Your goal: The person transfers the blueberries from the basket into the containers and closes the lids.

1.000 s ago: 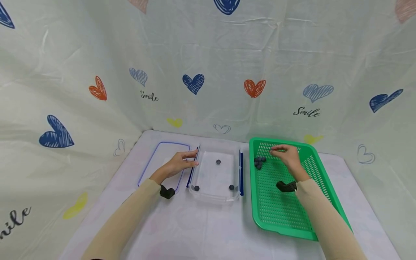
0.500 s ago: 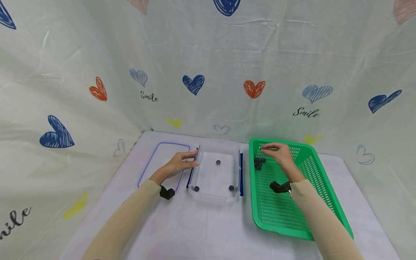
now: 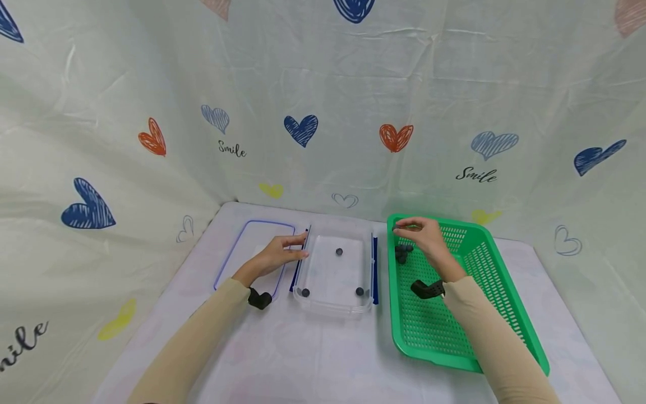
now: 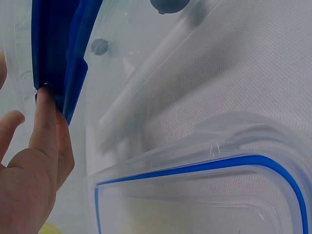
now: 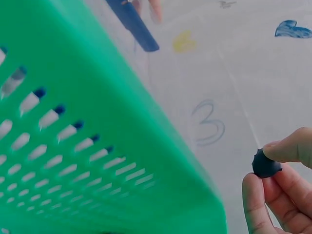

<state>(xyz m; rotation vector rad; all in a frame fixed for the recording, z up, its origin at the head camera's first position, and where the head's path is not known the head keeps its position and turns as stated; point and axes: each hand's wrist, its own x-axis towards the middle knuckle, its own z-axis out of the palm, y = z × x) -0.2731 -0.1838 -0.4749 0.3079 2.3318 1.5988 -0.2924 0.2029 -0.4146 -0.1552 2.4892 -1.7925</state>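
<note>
My right hand (image 3: pixel 423 234) pinches a blueberry (image 5: pixel 266 164) between thumb and fingertips, above the far left corner of the green basket (image 3: pixel 398 336). Below that hand, several more blueberries (image 3: pixel 402 257) lie clustered along the basket's left side. My left hand (image 3: pixel 275 253) rests its straight fingers on the left side of a clear plastic container (image 3: pixel 333 307). Up close, a fingertip meets the hanging blue side latch (image 4: pixel 61 53). Inside the container are 3 blueberries, one at the back (image 3: pixel 339 252) and one in each front corner.
A clear lid with a blue seal (image 3: pixel 270 222) lies flat under and behind my left forearm. Another blue latch (image 3: pixel 375 272) hangs between container and basket. A heart-printed sheet (image 3: pixel 343 163) rises behind the white-covered table (image 3: pixel 313 359).
My right hand has moved left and slightly back over the basket, with the blueberry in its fingertips. My left hand and the container have stayed put.
</note>
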